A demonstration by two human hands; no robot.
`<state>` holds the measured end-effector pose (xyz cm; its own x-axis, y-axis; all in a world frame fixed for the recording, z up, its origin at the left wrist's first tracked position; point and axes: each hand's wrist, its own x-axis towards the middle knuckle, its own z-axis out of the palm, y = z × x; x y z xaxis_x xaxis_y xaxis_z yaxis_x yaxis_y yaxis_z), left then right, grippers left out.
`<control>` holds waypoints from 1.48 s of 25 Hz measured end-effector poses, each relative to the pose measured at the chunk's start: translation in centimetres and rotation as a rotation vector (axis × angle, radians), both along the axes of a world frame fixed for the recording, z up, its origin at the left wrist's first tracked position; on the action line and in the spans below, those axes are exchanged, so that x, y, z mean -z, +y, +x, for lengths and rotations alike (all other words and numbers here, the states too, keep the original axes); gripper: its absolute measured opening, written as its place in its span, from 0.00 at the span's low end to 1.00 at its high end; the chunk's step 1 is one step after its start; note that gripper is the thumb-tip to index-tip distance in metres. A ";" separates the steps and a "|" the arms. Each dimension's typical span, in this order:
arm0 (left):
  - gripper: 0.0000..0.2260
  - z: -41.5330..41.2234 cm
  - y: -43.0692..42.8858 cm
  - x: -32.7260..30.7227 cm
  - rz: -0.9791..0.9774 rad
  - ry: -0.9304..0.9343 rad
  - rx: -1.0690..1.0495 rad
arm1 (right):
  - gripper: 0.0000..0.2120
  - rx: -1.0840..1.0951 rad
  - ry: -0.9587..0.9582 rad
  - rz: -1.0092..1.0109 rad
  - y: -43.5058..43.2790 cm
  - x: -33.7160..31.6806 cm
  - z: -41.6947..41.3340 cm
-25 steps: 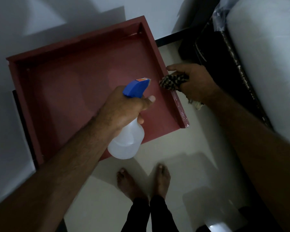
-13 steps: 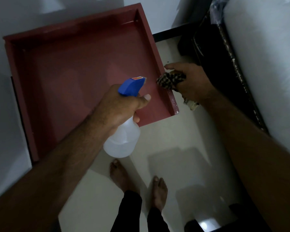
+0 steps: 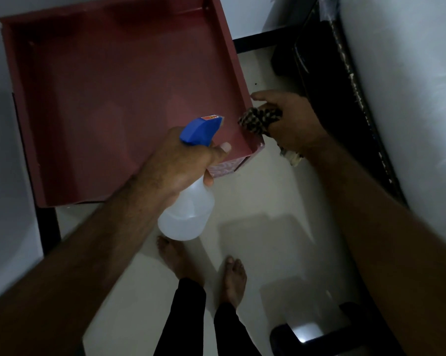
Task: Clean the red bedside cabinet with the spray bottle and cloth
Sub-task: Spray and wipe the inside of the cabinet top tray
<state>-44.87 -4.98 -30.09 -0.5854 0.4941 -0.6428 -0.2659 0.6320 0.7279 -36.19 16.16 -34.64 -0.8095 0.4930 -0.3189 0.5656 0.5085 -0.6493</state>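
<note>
The red bedside cabinet (image 3: 108, 98) fills the upper left, its recessed top rimmed by raised edges. My left hand (image 3: 180, 160) grips the neck of a translucent spray bottle (image 3: 188, 214) with a blue trigger head (image 3: 200, 131), nozzle over the cabinet's front right part. My right hand (image 3: 291, 122) holds a bunched dark-and-light patterned cloth (image 3: 257, 119) against the cabinet's right rim near the front corner. A pale end of the cloth hangs below the hand.
A dark bed frame (image 3: 327, 80) and a white mattress (image 3: 407, 98) stand close on the right. White walls border the cabinet at back and left. My bare feet (image 3: 232, 276) stand on the pale tiled floor (image 3: 263, 227) in front of it.
The view has shifted, so the cabinet sits higher and further left in frame. Both hands have moved nearer the cabinet's front right corner, still holding the bottle and cloth.
</note>
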 end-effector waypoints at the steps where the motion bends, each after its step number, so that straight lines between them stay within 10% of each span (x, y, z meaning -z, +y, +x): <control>1: 0.13 0.3 -0.2 0.1 0.004 0.002 0.000 | 0.29 -0.010 -0.012 -0.005 -0.4 -0.1 1.0; 17: 0.14 3.1 -1.3 0.5 0.011 -0.003 -0.031 | 0.29 0.093 0.132 0.022 -3.0 2.8 6.0; 37: 0.12 6.3 -5.3 0.9 0.023 0.040 -0.065 | 0.28 0.853 0.299 -0.345 -9.5 8.2 9.6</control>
